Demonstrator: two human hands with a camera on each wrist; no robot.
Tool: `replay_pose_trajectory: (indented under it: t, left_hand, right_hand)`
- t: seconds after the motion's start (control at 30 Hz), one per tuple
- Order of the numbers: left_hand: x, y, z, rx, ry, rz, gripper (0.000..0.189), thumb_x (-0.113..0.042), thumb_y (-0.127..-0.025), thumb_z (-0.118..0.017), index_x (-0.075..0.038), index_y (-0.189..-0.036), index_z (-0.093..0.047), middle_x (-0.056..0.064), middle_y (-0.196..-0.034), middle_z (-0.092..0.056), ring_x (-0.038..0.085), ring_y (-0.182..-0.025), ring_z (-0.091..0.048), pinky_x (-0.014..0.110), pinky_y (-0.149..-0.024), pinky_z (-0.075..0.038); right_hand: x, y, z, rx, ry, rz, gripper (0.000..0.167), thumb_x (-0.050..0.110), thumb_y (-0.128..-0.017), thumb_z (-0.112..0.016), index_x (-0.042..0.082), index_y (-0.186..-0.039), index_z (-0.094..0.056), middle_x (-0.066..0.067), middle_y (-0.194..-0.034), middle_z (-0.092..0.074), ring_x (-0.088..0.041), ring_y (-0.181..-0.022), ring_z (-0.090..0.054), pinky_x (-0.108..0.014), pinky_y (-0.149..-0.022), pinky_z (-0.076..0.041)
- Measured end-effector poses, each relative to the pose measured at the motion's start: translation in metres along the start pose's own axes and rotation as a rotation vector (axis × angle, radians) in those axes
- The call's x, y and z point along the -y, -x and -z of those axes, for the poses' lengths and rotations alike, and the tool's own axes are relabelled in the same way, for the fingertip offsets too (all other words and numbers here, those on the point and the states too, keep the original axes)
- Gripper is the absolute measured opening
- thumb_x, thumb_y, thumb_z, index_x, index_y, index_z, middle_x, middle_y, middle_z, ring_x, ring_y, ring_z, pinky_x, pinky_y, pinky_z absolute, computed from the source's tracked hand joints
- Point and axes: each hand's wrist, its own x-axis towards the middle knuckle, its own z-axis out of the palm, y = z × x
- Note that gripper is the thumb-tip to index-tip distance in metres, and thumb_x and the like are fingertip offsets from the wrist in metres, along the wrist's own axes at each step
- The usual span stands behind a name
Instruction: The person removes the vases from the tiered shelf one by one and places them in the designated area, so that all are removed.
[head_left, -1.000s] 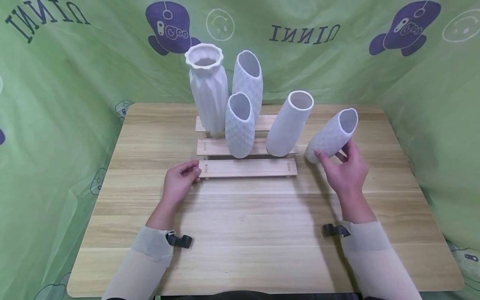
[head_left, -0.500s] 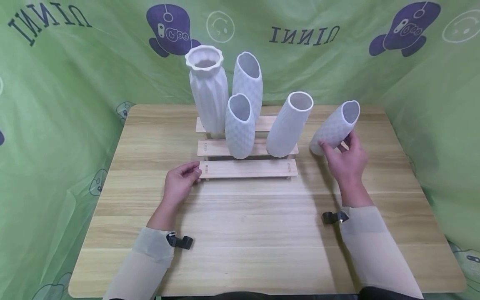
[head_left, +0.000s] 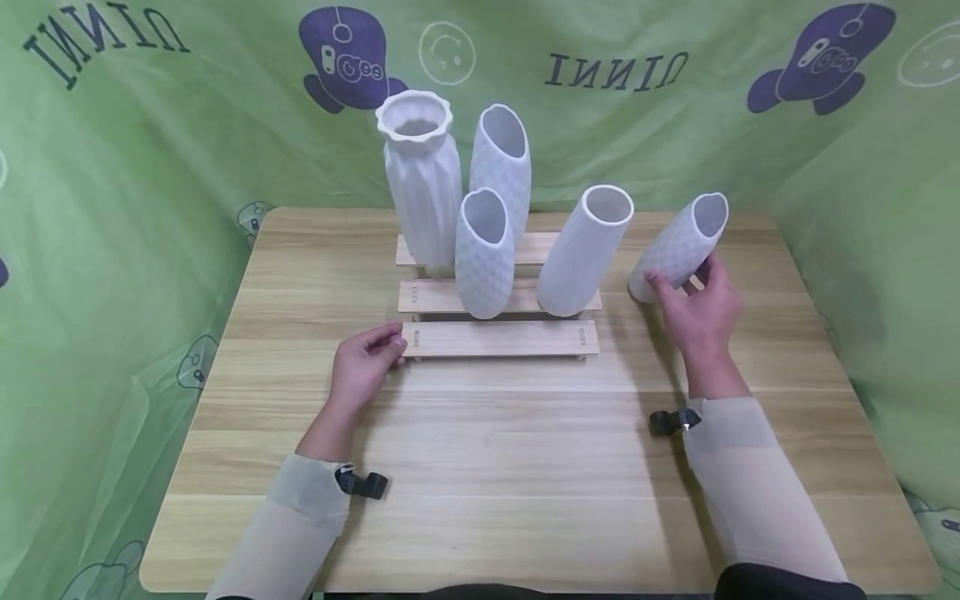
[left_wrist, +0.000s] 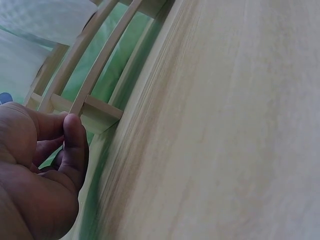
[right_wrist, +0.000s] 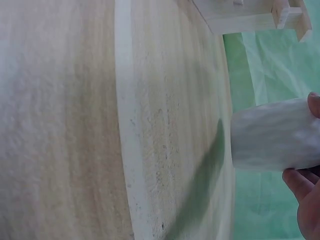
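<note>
My right hand (head_left: 703, 312) grips a white vase with a dimpled surface and slanted mouth (head_left: 678, 248), right of the wooden stepped stand. In the right wrist view, the vase (right_wrist: 275, 135) shows its lower part between thumb and fingers; whether its base touches the table I cannot tell. My left hand (head_left: 366, 362) pinches the left end of the stand's lowest board (head_left: 498, 338); the left wrist view shows thumb and finger on the stand (left_wrist: 102, 107). On the middle board are a dimpled vase (head_left: 484, 262) and a round-mouthed vase (head_left: 583, 258).
Further back on the stand's top board are a tall fluted vase (head_left: 422, 187) with a wavy rim and another dimpled vase (head_left: 504, 158), partly hidden. The wooden table (head_left: 495, 467) extends in front. A green printed cloth (head_left: 615, 142) hangs around the back and sides.
My right hand has carried the dimpled vase toward the table's back and slightly right. The left hand keeps its place on the stand. The other vases have not moved.
</note>
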Motion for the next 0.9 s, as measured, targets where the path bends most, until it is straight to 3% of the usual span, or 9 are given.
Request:
replay_pose_trajectory:
  t: [0.9]
  left_hand:
    - [0.000,-0.001,-0.002,-0.009,-0.003,0.021,0.038,-0.013,-0.097,-0.076,0.002,-0.131,-0.069,0.019,-0.119,-0.073,0.022,-0.087,-0.075,0.028,-0.079,-0.066]
  right_hand:
    - [-0.013,-0.018,-0.009,0.032,0.066,-0.070,0.084,0.034,-0.084,-0.088,0.007,-0.152,-0.046,-0.014,-0.150,-0.055,-0.019,-0.138,-0.054,-0.030,-0.110,-0.052]
